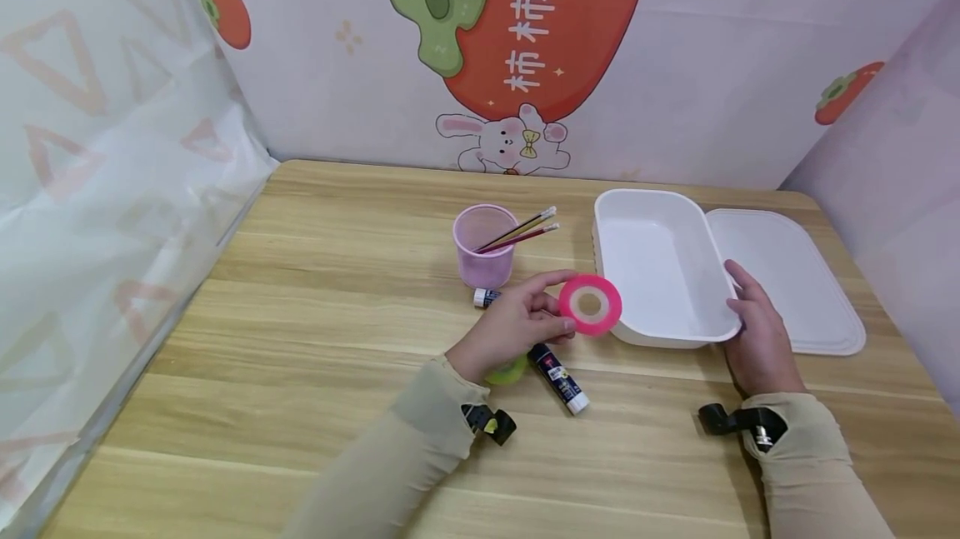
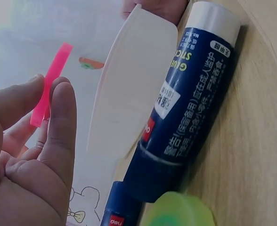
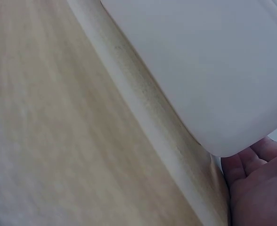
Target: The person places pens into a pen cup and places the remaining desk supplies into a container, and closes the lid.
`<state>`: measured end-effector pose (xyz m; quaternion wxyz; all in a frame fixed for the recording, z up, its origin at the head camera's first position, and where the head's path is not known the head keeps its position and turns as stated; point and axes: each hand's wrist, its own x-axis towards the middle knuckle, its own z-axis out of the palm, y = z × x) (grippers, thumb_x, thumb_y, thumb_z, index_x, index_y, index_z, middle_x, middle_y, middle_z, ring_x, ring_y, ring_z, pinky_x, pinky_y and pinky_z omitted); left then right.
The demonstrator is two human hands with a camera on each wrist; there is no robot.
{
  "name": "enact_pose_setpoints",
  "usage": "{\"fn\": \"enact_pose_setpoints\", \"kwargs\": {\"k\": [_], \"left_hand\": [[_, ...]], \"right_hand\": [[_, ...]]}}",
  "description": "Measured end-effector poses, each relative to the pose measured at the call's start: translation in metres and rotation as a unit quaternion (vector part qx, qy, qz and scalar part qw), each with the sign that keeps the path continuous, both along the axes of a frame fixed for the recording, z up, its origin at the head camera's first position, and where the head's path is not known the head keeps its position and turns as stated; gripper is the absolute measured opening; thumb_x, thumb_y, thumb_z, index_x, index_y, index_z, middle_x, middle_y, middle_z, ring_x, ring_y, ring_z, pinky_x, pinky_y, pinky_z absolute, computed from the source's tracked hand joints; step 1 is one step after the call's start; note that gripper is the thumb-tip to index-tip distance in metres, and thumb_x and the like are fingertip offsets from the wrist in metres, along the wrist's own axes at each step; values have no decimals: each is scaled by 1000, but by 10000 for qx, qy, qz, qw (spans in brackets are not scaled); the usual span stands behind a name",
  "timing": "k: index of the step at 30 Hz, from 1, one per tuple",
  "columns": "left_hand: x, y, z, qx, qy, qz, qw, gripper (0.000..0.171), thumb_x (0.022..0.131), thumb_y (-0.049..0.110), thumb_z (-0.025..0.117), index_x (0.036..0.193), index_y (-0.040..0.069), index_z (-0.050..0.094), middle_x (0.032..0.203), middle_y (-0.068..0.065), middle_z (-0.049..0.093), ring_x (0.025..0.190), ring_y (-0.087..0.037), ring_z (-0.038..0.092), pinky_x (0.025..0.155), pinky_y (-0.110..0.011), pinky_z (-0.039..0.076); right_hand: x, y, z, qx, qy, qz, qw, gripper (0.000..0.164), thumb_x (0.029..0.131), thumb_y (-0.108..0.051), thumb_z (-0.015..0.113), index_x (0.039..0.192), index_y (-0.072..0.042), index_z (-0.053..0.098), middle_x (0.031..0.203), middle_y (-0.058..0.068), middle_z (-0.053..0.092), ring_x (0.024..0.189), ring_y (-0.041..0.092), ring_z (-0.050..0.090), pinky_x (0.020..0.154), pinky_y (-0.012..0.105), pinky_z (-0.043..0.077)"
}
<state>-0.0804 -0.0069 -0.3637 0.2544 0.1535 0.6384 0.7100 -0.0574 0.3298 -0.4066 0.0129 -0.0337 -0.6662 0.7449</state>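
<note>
A flat pink tape roll [image 1: 590, 329] is pinched between the thumb and fingers of my left hand [image 1: 510, 326], held up at the near left corner of a white plastic box [image 1: 660, 272]. My right hand [image 1: 763, 347] grips that box at its near right side, fingers curled against the outer wall. Below the left hand lie a dark blue glue stick [image 1: 558, 381] with a white end and a green tape roll [image 1: 508, 372], partly hidden by the wrist. Another glue stick [image 1: 486, 298] shows behind the hand, mostly covered by it.
A pink mesh cup [image 1: 483, 268] with several pencils [image 1: 528, 231] leaning out stands left of the box. Flat on the table to the right, a white lid [image 1: 810, 297] lies partly behind the box. A printed cloth [image 1: 705, 89] hangs along the table's back edge.
</note>
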Motion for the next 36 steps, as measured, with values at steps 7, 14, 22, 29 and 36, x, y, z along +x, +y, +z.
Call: {"fn": "enact_pose_setpoints", "kwargs": {"k": [7, 14, 22, 29, 36], "left_hand": [[-3, 11, -2, -112, -225, 190, 9995, 62, 92, -5, 68, 146, 20, 53, 97, -12, 65, 85, -19, 70, 83, -38, 60], [-4, 21, -5, -210, -286, 235, 9991, 62, 91, -5, 69, 144, 24, 56, 96, -11, 64, 93, -34, 71, 82, -40, 60], [-4, 31, -6, -541, -143, 199, 9982, 61, 92, -1, 69, 146, 24, 54, 94, -9, 64, 94, -35, 71, 78, -36, 61], [-3, 38, -10, -775, 31, 265, 9966, 58, 93, 3, 70, 146, 19, 53, 88, -6, 65, 83, -23, 71, 72, -28, 60], [-1, 45, -12, -1195, 349, 249, 9919, 56, 94, 11, 71, 146, 20, 52, 83, -1, 67, 68, -11, 64, 62, -24, 54]], "right_hand": [[0, 0, -1, 1, 129, 46, 9999, 55, 109, -19, 23, 163, -20, 13, 169, 3, 4, 153, 20, 11, 115, 20, 28], [0, 0, -2, -21, 162, 70, 9998, 55, 109, -19, 24, 163, -19, 12, 169, 4, 5, 152, 19, 12, 114, 18, 29], [-1, 0, -2, 39, 79, -28, 10000, 55, 109, -20, 24, 163, -19, 13, 169, 2, 4, 153, 19, 11, 116, 21, 26], [-2, -1, -3, -218, 204, 56, 9995, 55, 108, -17, 24, 163, -16, 12, 169, 5, 6, 151, 19, 14, 113, 19, 31], [-1, -1, -4, -427, 322, 147, 9985, 55, 108, -15, 25, 162, -14, 13, 168, 8, 9, 148, 19, 20, 106, 16, 38]]}}
